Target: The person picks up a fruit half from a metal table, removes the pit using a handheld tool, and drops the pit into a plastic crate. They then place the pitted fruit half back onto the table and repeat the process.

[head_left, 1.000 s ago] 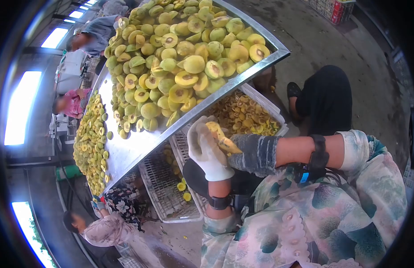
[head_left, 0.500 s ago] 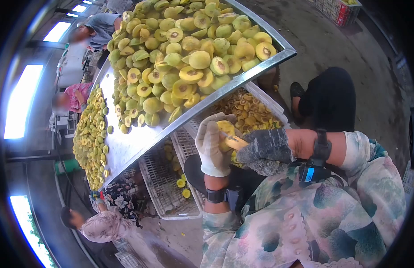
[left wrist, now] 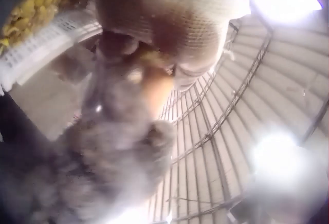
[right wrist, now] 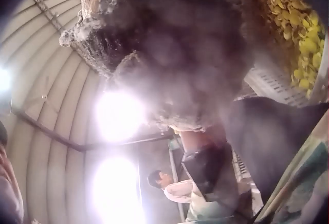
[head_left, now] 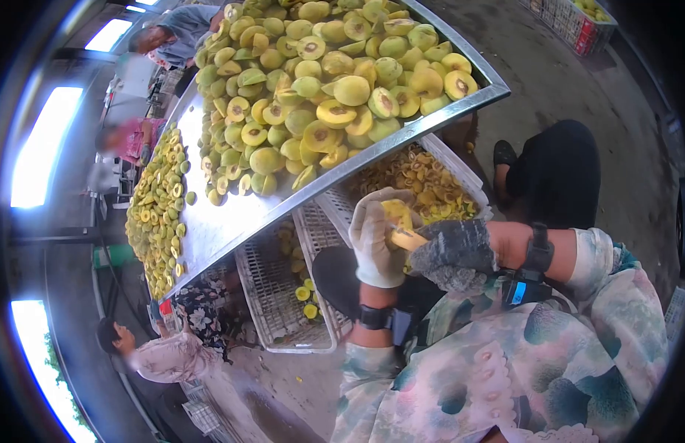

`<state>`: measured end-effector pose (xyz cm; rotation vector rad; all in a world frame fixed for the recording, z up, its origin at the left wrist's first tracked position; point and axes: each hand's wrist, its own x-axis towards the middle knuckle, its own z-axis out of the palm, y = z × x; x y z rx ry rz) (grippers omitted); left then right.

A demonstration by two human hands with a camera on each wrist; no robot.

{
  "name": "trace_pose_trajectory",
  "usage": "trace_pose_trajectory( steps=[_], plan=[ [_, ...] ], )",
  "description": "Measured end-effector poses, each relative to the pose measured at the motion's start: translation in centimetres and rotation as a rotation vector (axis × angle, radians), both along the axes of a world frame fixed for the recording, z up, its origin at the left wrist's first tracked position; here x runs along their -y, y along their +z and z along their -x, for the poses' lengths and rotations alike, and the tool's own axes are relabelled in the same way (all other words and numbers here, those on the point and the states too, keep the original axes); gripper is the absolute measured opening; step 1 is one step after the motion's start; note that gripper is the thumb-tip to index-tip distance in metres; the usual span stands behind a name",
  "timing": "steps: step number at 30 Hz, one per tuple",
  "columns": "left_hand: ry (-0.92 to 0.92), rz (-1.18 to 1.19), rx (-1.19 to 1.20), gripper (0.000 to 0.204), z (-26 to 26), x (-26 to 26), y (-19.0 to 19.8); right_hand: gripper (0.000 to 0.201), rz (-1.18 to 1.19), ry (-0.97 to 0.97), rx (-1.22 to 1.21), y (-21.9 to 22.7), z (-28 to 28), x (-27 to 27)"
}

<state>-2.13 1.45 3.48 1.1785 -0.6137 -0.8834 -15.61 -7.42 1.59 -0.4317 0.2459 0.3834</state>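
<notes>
My left hand (head_left: 373,249), in a white glove, grips a yellow peach half (head_left: 396,212) with the fingers curled over it. Close against it, my right hand (head_left: 459,255), in a worn dark grey glove, pinches a tan-yellow piece (head_left: 408,238) that reaches to the peach; I cannot tell whether it is flesh or a tool handle. Between both gloves in the left wrist view, a blurred orange piece (left wrist: 157,88) shows. The grey glove (right wrist: 175,54) hides its own fingertips in the right wrist view. Halved green-yellow peaches (head_left: 313,111) are heaped on a metal table beyond the hands.
The metal table's raised rim (head_left: 386,145) runs just beyond my hands. Below stand a crate of brownish-yellow scraps (head_left: 423,177) and a white slatted crate (head_left: 272,295) with some fruit. A dark-trousered leg (head_left: 560,177) is at right. Several people work around the table.
The tan-yellow piece now stands apart from the peach half at an angle; a second ago they looked like one. Both hands stay together while the whole view shifts slightly right.
</notes>
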Motion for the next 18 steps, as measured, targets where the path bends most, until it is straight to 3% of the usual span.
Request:
trace_pose_trajectory(
  steps=[1, 4, 5, 7, 8, 11, 13, 14, 16, 17, 18],
  plan=[
    [0.120, 0.038, 0.017, 0.048, 0.5, 0.5, -0.7, 0.017, -0.286, -0.033, 0.031, -0.8, 0.0, -0.2],
    [0.339, 0.037, -0.176, 0.044, 1.1, 1.3, -1.0, 0.017, -0.462, -0.058, -0.117, -1.2, -0.7, -0.4],
    [0.344, 0.047, -0.176, 0.044, 0.8, 1.5, -1.3, 0.017, -0.452, -0.053, -0.116, -0.9, -0.8, -0.4],
    [0.454, -0.033, -0.090, 0.042, 0.3, 1.5, -1.8, 0.018, -0.139, -0.137, -0.048, 0.3, -1.0, -0.7],
    [0.458, -0.031, -0.086, 0.042, 0.1, 1.2, -1.9, 0.018, -0.138, -0.133, -0.045, -0.1, -1.2, -0.6],
    [0.051, -0.011, -0.085, 0.040, -1.4, 0.1, -0.1, 0.017, -0.172, 0.014, 0.022, -1.2, -1.4, -0.4],
    [0.015, 0.027, -0.057, 0.040, -1.7, -0.1, -0.2, 0.014, -0.394, -0.015, 0.023, -1.0, -1.1, -1.2],
    [-0.028, 0.059, -0.030, 0.039, -1.9, -0.2, -0.3, 0.014, -0.394, -0.006, 0.023, -1.0, -1.2, -1.6],
    [0.034, 0.060, -0.004, 0.040, -1.9, 0.3, -1.5, 0.016, -0.547, -0.051, -0.072, -1.2, -1.7, -1.9],
    [0.186, 0.049, -0.014, 0.042, -1.9, 0.6, -2.6, 0.016, -0.544, -0.055, -0.071, -0.7, -2.3, -1.8],
    [0.341, 0.038, -0.027, 0.043, -2.0, 0.8, -3.1, 0.019, -0.024, -0.070, -0.024, 0.2, -3.2, -1.8]
  ],
)
